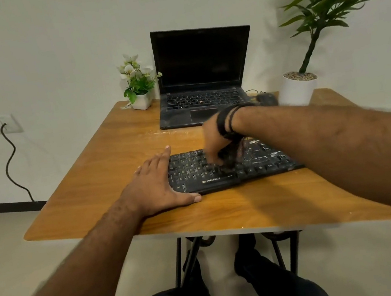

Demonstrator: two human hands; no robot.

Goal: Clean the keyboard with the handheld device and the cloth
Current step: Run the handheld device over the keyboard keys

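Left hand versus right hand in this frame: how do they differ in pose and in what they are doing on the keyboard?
The left hand lies flat with straight fingers against the left end of the keyboard, bracing it; the right hand points down over the middle keys, fingers curled round something dark and blurred. The left wrist is bare; the right wrist wears dark bands. Both are at the same keyboard on the wooden table.

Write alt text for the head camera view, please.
A person's right hand holds a dark, blurred object on a black keyboard while the left hand rests flat at its left end. Behind on the wooden table stands an open laptop.
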